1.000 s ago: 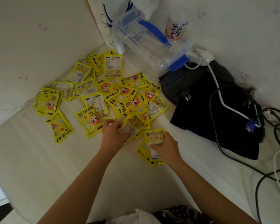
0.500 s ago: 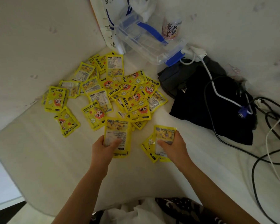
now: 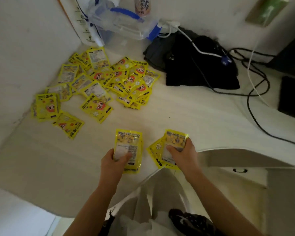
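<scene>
My left hand [image 3: 111, 161] pinches a glossy yellow packet [image 3: 129, 143], thumb on its white label, back side up. My right hand [image 3: 182, 155] grips a small stack [image 3: 174, 139] of the same packets, fanned a bit. Both are over the near edge of the white bench [image 3: 177, 113]. Further out on the left is the loose pile [image 3: 99, 86], some with cartoon faces showing. The black bag [image 3: 194, 70] and cables [image 3: 250, 92] are to the right, and the clear box [image 3: 123, 26] is at the back.

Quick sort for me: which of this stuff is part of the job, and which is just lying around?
In the job: left hand gripping left-hand packets; right hand gripping right-hand packets; loose yellow packet pile.
Lying about: clear storage box, black bag, black cables, bottle.
</scene>
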Demonstrator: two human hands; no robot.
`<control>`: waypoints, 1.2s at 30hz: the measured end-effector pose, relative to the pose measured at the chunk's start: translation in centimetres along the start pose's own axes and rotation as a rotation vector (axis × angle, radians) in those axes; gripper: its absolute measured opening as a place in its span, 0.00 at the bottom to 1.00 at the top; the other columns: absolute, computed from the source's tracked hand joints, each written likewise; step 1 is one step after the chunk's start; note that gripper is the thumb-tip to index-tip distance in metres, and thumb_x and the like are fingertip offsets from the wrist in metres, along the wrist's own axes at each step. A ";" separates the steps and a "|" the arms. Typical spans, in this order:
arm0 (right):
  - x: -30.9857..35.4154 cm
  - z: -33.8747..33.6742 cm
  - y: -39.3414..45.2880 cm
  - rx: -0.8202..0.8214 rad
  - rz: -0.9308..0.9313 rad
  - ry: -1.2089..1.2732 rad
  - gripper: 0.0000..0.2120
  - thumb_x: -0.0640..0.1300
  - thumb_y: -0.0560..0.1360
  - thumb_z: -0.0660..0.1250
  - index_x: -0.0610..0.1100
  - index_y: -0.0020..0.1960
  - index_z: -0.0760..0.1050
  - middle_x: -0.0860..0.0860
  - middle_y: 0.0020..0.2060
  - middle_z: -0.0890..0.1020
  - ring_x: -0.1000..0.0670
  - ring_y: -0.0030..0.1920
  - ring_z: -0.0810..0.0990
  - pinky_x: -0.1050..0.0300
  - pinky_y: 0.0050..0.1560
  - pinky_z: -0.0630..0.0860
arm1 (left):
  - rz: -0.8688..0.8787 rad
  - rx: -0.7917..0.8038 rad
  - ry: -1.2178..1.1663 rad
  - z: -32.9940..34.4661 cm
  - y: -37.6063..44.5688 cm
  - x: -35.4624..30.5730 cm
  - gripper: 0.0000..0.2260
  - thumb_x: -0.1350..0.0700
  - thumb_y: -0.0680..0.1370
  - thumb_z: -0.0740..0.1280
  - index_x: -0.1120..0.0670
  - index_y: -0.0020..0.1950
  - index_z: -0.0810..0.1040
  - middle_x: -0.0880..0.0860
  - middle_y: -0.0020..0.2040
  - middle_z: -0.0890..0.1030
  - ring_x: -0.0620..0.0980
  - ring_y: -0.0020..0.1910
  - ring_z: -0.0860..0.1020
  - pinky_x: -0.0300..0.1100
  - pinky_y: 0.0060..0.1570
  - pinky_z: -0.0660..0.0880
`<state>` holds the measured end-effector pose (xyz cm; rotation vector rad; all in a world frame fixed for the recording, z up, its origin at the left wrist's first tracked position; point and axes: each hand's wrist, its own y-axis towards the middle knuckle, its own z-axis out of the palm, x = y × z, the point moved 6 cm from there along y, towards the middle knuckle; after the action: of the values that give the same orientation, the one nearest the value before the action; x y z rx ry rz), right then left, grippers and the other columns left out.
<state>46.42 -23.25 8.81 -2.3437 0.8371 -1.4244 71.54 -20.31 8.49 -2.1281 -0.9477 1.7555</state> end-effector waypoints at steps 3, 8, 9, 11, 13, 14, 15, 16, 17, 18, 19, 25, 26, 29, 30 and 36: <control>-2.9 -0.4 -4.3 -0.049 0.051 0.053 0.19 0.45 0.70 0.74 0.43 0.57 0.72 0.48 0.49 0.82 0.47 0.49 0.81 0.46 0.51 0.80 | 0.017 0.084 0.066 -0.5 -2.0 1.4 0.07 0.58 0.73 0.73 0.52 0.49 0.80 0.52 0.43 0.84 0.51 0.41 0.83 0.41 0.35 0.78; -7.6 -2.9 -10.0 -0.191 0.124 0.148 0.20 0.44 0.69 0.75 0.44 0.57 0.72 0.48 0.49 0.83 0.47 0.48 0.82 0.45 0.52 0.80 | 0.071 0.222 0.184 1.0 -4.8 2.3 0.07 0.59 0.72 0.73 0.53 0.48 0.80 0.53 0.41 0.84 0.51 0.39 0.83 0.39 0.32 0.76; -8.6 -3.6 -10.9 -0.214 0.144 0.167 0.20 0.44 0.69 0.75 0.44 0.57 0.73 0.48 0.49 0.83 0.47 0.49 0.82 0.45 0.52 0.80 | 0.078 0.249 0.198 1.5 -5.4 2.5 0.07 0.59 0.72 0.73 0.53 0.47 0.80 0.53 0.41 0.84 0.51 0.39 0.83 0.40 0.33 0.76; -10.7 -4.9 -12.7 -0.266 0.181 0.210 0.19 0.44 0.69 0.75 0.44 0.57 0.73 0.48 0.49 0.83 0.47 0.50 0.82 0.45 0.53 0.79 | 0.105 0.302 0.236 2.6 -6.7 2.8 0.07 0.59 0.72 0.73 0.53 0.48 0.80 0.51 0.41 0.84 0.48 0.38 0.82 0.38 0.34 0.76; -12.7 -6.0 -14.7 -0.313 0.217 0.247 0.19 0.43 0.69 0.74 0.44 0.57 0.74 0.48 0.49 0.83 0.46 0.50 0.82 0.45 0.53 0.80 | 0.153 0.354 0.282 3.8 -8.0 2.9 0.07 0.58 0.72 0.74 0.54 0.48 0.80 0.50 0.41 0.84 0.43 0.34 0.81 0.32 0.31 0.74; -13.7 -6.6 -15.8 -0.335 0.232 0.262 0.18 0.43 0.69 0.74 0.43 0.57 0.74 0.48 0.49 0.83 0.46 0.49 0.82 0.47 0.52 0.80 | 0.176 0.377 0.306 4.5 -8.6 3.1 0.07 0.58 0.72 0.74 0.55 0.48 0.80 0.51 0.41 0.84 0.42 0.34 0.81 0.31 0.30 0.74; -14.8 -7.1 -16.9 -0.356 0.246 0.279 0.18 0.42 0.69 0.74 0.43 0.56 0.74 0.48 0.49 0.83 0.46 0.49 0.82 0.48 0.51 0.80 | 0.193 0.400 0.328 5.2 -9.3 3.3 0.07 0.59 0.72 0.74 0.55 0.48 0.80 0.52 0.41 0.84 0.44 0.34 0.81 0.33 0.31 0.75; -15.9 -7.6 -18.0 -0.375 0.255 0.300 0.17 0.41 0.69 0.74 0.43 0.56 0.74 0.48 0.48 0.82 0.46 0.48 0.82 0.49 0.49 0.80 | 0.203 0.422 0.348 5.9 -10.1 3.6 0.07 0.59 0.72 0.74 0.55 0.48 0.80 0.52 0.42 0.84 0.46 0.36 0.81 0.36 0.33 0.75; -17.1 -8.1 -19.2 -0.393 0.267 0.323 0.17 0.41 0.69 0.74 0.43 0.55 0.74 0.48 0.48 0.82 0.47 0.48 0.82 0.51 0.48 0.79 | 0.210 0.444 0.366 6.7 -11.0 4.0 0.07 0.58 0.71 0.74 0.53 0.47 0.80 0.51 0.42 0.84 0.47 0.37 0.82 0.40 0.35 0.76; -18.4 -8.6 -20.4 -0.416 0.280 0.343 0.16 0.40 0.69 0.74 0.43 0.55 0.74 0.48 0.47 0.82 0.47 0.48 0.81 0.53 0.47 0.78 | 0.218 0.466 0.387 7.4 -12.0 4.5 0.06 0.58 0.71 0.74 0.52 0.46 0.80 0.50 0.41 0.84 0.47 0.38 0.82 0.41 0.38 0.77; -19.8 -9.2 -21.6 -0.443 0.294 0.356 0.16 0.40 0.69 0.74 0.43 0.55 0.74 0.48 0.47 0.82 0.47 0.48 0.81 0.53 0.47 0.78 | 0.228 0.488 0.410 8.1 -13.1 5.1 0.06 0.57 0.71 0.74 0.50 0.45 0.79 0.48 0.41 0.84 0.46 0.39 0.82 0.42 0.39 0.77; -28.9 -12.4 -29.8 -0.560 0.391 0.470 0.15 0.43 0.68 0.74 0.47 0.53 0.75 0.50 0.47 0.83 0.47 0.48 0.82 0.44 0.51 0.80 | 0.234 0.653 0.490 12.4 -21.6 10.2 0.08 0.59 0.72 0.74 0.52 0.49 0.79 0.50 0.44 0.84 0.48 0.42 0.83 0.41 0.39 0.77; -30.5 -13.1 -31.4 -0.587 0.398 0.483 0.15 0.43 0.68 0.73 0.48 0.53 0.74 0.50 0.47 0.83 0.48 0.48 0.82 0.45 0.50 0.80 | 0.237 0.671 0.497 13.1 -23.4 11.2 0.08 0.59 0.72 0.74 0.52 0.49 0.79 0.49 0.43 0.84 0.47 0.42 0.82 0.40 0.37 0.76; -35.2 -15.3 -36.2 -0.655 0.426 0.527 0.15 0.42 0.68 0.73 0.46 0.53 0.75 0.50 0.47 0.83 0.47 0.48 0.82 0.47 0.50 0.80 | 0.235 0.721 0.538 14.8 -29.0 14.6 0.08 0.59 0.72 0.73 0.52 0.49 0.78 0.49 0.44 0.83 0.46 0.42 0.82 0.39 0.36 0.75; -36.8 -16.0 -37.9 -0.678 0.440 0.541 0.15 0.41 0.68 0.73 0.46 0.53 0.75 0.49 0.47 0.83 0.47 0.48 0.82 0.47 0.50 0.80 | 0.223 0.737 0.550 15.3 -30.8 15.9 0.09 0.59 0.72 0.73 0.53 0.50 0.78 0.49 0.44 0.84 0.47 0.42 0.82 0.40 0.37 0.76; -45.2 -19.7 -45.9 -0.789 0.513 0.603 0.16 0.43 0.67 0.74 0.47 0.53 0.74 0.49 0.48 0.83 0.46 0.49 0.82 0.42 0.53 0.79 | 0.210 0.807 0.588 19.0 -40.0 21.6 0.09 0.59 0.72 0.74 0.52 0.49 0.78 0.50 0.44 0.84 0.49 0.41 0.83 0.43 0.38 0.78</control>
<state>28.73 41.73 9.00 -1.8338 2.3173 -1.7668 41.99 19.16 8.32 -1.9912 0.1355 1.1431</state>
